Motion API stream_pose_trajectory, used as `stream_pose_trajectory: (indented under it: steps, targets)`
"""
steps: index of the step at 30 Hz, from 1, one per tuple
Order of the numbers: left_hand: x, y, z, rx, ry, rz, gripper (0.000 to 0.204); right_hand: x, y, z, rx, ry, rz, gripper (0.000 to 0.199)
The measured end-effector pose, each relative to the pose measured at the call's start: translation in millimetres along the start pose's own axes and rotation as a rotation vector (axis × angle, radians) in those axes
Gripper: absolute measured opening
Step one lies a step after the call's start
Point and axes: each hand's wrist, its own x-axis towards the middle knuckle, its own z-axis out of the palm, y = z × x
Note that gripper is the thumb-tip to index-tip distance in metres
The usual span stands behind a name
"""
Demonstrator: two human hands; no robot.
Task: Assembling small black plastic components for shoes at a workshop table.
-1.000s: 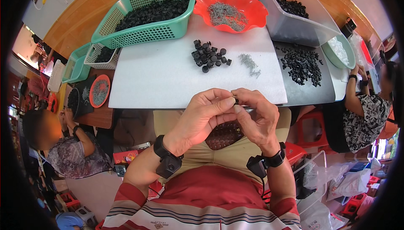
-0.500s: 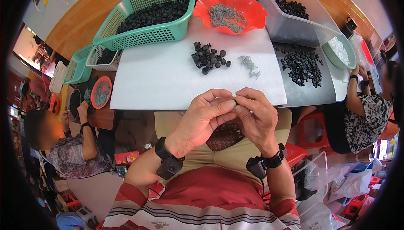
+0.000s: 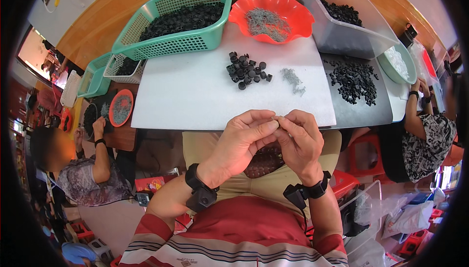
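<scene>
My left hand and my right hand meet at the near edge of the white mat. Thumbs and forefingers pinch together at one spot. Something small and dark sits between the fingertips, mostly hidden, and its kind cannot be made out. Beyond my hands a pile of small round black caps lies on the mat. To its right is a little heap of thin grey screw-like pieces.
Along the back stand a green basket of black parts, a red scalloped bowl of grey pieces, and a clear bin. Loose black parts cover a dark board at right. Co-workers sit on both sides, one beside a green bowl.
The whole view has shifted slightly, so the table sits a little lower and further right. My hands stay pinched together, with the fingertips slightly turned.
</scene>
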Motion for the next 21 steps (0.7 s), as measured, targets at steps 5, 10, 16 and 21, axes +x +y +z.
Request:
stream_pose_trajectory:
  steps: [5,10,16,21]
  targets:
    - [0,-2,3,0.016,-0.037,0.046,0.02,-4,0,3,-0.084,0.022,-0.002,0.032]
    - [-1,1,9,0.244,0.04,0.184,0.022,-6,3,4,-0.128,0.048,0.022,0.027]
    - [24,32,-18,1.489,0.351,0.877,0.021,-8,7,-4,-0.033,0.088,0.103,0.023]
    - [42,42,-30,1.864,0.461,0.931,0.017,-8,5,-5,-0.015,0.082,0.11,0.023]
